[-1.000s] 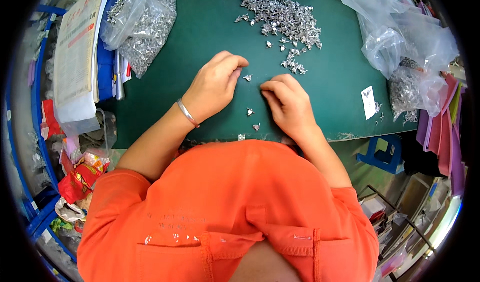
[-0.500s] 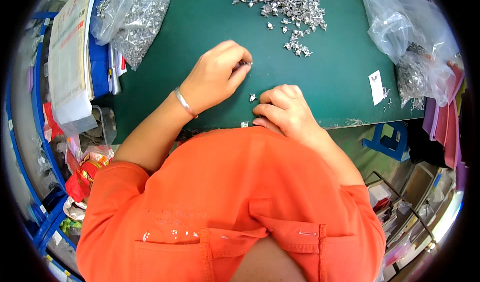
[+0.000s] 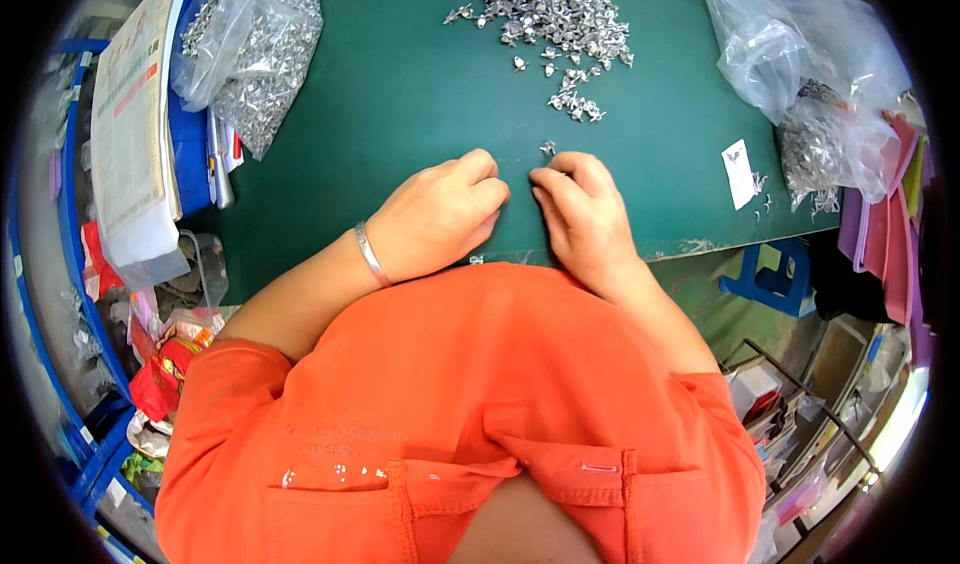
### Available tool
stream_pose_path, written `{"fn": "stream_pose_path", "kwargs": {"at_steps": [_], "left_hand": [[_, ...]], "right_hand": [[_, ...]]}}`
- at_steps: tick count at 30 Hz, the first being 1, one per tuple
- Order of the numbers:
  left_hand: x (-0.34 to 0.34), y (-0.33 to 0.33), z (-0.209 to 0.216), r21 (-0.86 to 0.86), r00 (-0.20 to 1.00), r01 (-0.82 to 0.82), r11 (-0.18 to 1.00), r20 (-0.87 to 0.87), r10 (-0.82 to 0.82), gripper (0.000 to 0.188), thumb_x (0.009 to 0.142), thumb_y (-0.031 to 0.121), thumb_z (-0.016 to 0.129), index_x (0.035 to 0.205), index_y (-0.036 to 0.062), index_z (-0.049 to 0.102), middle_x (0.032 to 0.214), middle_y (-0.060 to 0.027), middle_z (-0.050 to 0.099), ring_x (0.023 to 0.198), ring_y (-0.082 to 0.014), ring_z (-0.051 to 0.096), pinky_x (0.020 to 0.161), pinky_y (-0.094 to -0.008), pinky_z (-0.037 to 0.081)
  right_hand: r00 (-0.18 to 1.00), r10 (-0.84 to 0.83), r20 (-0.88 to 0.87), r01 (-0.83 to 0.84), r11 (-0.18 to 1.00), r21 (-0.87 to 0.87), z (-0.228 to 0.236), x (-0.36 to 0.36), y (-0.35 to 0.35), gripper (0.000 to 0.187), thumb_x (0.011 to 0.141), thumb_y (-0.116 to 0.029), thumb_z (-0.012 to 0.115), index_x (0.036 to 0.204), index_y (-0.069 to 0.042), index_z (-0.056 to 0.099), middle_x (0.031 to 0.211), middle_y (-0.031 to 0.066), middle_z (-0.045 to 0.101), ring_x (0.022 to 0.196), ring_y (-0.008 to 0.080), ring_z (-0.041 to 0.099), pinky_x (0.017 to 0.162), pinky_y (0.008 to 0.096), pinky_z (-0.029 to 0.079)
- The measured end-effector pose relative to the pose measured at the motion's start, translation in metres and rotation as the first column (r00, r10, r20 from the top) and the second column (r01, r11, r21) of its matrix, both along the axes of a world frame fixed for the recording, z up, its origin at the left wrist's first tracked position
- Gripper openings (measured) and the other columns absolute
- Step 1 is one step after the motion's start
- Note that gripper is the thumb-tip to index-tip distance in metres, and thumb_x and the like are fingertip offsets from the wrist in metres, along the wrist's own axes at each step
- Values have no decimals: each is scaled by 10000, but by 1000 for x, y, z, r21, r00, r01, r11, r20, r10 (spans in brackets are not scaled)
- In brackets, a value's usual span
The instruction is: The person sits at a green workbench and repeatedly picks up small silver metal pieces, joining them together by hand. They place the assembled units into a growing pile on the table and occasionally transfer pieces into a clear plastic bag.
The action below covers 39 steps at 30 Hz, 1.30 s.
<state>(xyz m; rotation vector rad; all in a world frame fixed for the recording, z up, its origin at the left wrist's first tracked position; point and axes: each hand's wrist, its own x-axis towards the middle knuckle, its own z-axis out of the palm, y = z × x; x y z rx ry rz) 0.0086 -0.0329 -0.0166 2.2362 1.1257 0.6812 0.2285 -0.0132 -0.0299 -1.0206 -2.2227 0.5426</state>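
Note:
My left hand (image 3: 440,214), with a silver bangle (image 3: 371,254) at the wrist, is closed near the table's front edge. Its fingers curl inward, so what they hold, if anything, is hidden. Facing it across a small gap, my right hand (image 3: 590,214) has thumb and fingers bent together; nothing I can name shows in them. One small silvery metal part (image 3: 547,149) lies just beyond the right fingers, very close to them. Farther off on the green table (image 3: 400,84) spreads a heap of similar metal parts (image 3: 560,14), with several stray ones on its near side.
A clear bag of metal parts (image 3: 270,74) stands at the far left, beside a newspaper (image 3: 130,114). At the right are another plastic bag of parts (image 3: 815,149) and a white paper slip (image 3: 738,174). A blue stool (image 3: 770,279) stands below the table edge.
My left hand has come down and toward me, close to the right hand. The right hand has moved slightly away from me. A metal part now lies beyond the right fingers; the one between the hands is gone from view.

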Motion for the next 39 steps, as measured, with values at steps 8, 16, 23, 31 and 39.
{"fn": "stream_pose_path", "kwargs": {"at_steps": [8, 16, 23, 31, 39], "left_hand": [[1, 7, 4, -167, 982, -90, 982, 151, 116, 185, 804, -27, 725, 949, 20, 619, 934, -72, 579, 689, -151, 630, 615, -266, 540], [-6, 12, 10, -322, 969, -100, 942, 185, 166, 110, 846, -24, 685, 934, -3, 622, 912, -63, 589, 706, -116, 625, 621, -250, 528], [5, 49, 13, -122, 968, -176, 977, 161, 195, 81, 858, -12, 670, 932, -5, 640, 876, -77, 597, 700, -153, 619, 632, -275, 510], [30, 90, -14, 83, 972, -180, 980, 165, 165, 140, 845, 20, 709, 979, 5, 670, 868, -103, 611, 693, -213, 633, 657, -323, 523], [8, 65, 10, -278, 989, -105, 955, 75, 130, 84, 858, 3, 672, 932, -17, 706, 858, -112, 654, 715, -190, 656, 672, -290, 533]], "right_hand": [[987, 33, -158, -43, 997, -57, 9, -4, 10, 228, 825, 34, 674, 1049, -2, 653, 1048, 151, 614, 941, 356, 606, 801, 414, 522], [992, 68, -105, -70, 997, -16, 1, 2, 25, 215, 836, 47, 634, 1042, -7, 659, 1066, 171, 613, 962, 378, 592, 851, 425, 505], [997, -61, -37, 57, 992, -117, 13, 18, 47, 161, 820, -2, 705, 978, -13, 675, 961, 132, 639, 919, 326, 621, 815, 405, 513], [967, -230, -110, 200, 951, -235, 17, 34, 41, 116, 846, 32, 676, 955, -7, 683, 939, 137, 670, 838, 320, 667, 753, 374, 548], [991, -133, 16, 133, 990, -49, 10, 13, 44, 142, 816, -9, 716, 950, -43, 685, 930, 98, 638, 866, 309, 620, 770, 399, 516]]}}
